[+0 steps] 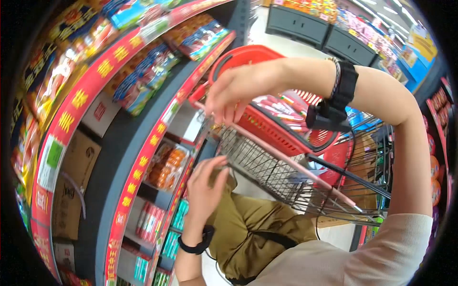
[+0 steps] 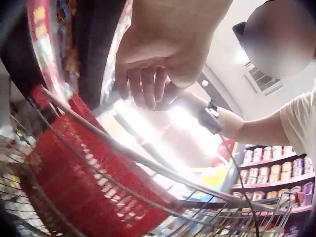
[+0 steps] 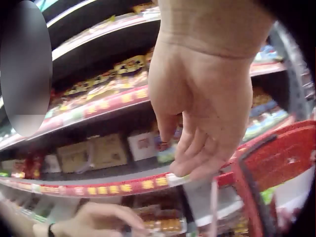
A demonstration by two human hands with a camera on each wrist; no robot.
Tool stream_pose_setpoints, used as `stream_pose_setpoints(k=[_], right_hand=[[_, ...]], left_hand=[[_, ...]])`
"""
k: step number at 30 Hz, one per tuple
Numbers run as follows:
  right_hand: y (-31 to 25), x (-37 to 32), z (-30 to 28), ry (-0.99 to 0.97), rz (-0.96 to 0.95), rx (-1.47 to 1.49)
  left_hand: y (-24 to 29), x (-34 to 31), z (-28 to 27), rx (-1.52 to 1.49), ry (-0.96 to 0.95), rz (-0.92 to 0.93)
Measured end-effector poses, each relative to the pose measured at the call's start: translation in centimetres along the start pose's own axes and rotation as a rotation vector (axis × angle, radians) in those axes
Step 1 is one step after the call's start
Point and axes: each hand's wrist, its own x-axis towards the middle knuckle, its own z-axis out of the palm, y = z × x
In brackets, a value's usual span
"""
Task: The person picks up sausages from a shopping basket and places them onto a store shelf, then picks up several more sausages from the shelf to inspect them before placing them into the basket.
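Head view: could snag right-wrist cable (image 2: 240,174) on cart (image 1: 296,168) when pulling back loosely bent right hand (image 1: 234,89), can't tell if gripping, or bump shelf (image 1: 136,186) with relaxed left hand (image 1: 206,188).

Counted: two hands (image 1: 203,188), two black wristbands (image 1: 347,83), one shopping cart (image 1: 296,168), at least one red basket (image 1: 273,132). Also two grey cabinets (image 1: 298,25).

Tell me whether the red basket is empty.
No: the head view shows red and white packets lying inside the red basket.
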Motion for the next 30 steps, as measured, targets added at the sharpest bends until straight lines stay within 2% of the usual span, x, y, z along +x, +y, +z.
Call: stream_pose_setpoints(k=[2,5,6,8,10,11,12,13,14,15,20,30], right_hand=[[2.5,-2.8,-3.9,0.265,0.146,-0.126],[11.0,-4.8,-8.8,0.428,0.410,-0.205],[14.2,-5.2,-9.7,0.421,0.468,-0.257],[20.3,-5.7,-10.4,0.360,0.534,-0.392],[24.1,-5.9,-10.5,0.354,0.558,-0.525],[25.6,-5.7,-10.4,0.377,0.563,-0.603],[26.9,-5.4,-10.3,0.417,0.576,-0.679],[28.1,-4.9,-10.0,0.449,0.586,-0.751],[29.1,-4.4,-9.8,0.480,0.593,-0.810],[29.8,-3.8,-9.7,0.509,0.606,-0.870],[32.1,-2.2,-9.7,0.574,0.653,-0.990],[32.4,-1.9,-9.9,0.577,0.680,-1.042]], left_hand=[[3.2,3.5,4.0,-0.092,0.003,0.156],[5.9,7.7,10.5,-0.219,-0.043,0.274],[6.2,8.5,12.7,-0.293,-0.092,0.227],[6.2,9.4,16.3,-0.078,-0.052,0.280],[4.5,8.9,19.1,0.030,-0.099,0.222],[3.0,8.3,20.0,0.220,-0.123,0.310],[3.1,8.3,19.8,0.230,-0.123,0.314],[3.5,8.2,19.4,0.270,-0.212,0.325],[3.7,8.0,19.3,0.309,-0.302,0.331],[3.6,8.1,19.3,0.340,-0.316,0.310],[3.8,8.2,19.2,0.324,-0.322,0.285],[3.9,8.2,19.0,0.305,-0.297,0.269]])
